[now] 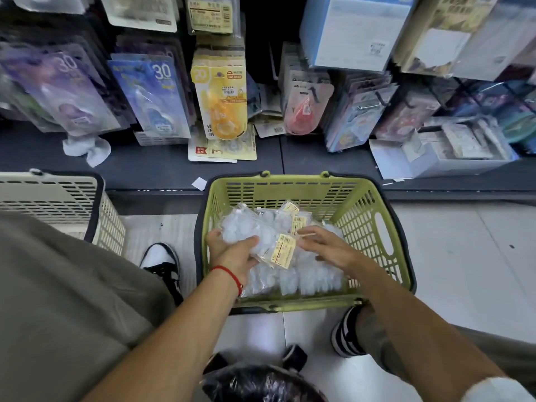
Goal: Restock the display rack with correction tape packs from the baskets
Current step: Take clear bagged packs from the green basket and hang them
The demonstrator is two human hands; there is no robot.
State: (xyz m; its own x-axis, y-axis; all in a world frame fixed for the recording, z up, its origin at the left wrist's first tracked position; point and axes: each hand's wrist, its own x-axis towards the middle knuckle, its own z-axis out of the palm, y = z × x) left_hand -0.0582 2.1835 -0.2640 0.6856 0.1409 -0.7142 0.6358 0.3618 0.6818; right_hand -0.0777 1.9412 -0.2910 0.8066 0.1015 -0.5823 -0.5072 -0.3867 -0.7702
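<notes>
A green basket (377,227) on the floor holds several clear correction tape packs (313,280) with yellow labels. My left hand (232,253) grips a bundle of these packs (266,242) from the left, thumb over the top. My right hand (322,245) reaches into the basket with its fingers spread flat over the packs beside a yellow label (282,250). The display rack (220,97) ahead carries hanging packs in purple, blue, yellow and red.
A beige basket (58,198) stands on the left by my knee. A crumpled white cloth (87,149) and loose packs (223,149) lie on the dark bottom shelf. An open white box (441,155) sits at the right. A black plastic bag (261,384) lies near my feet.
</notes>
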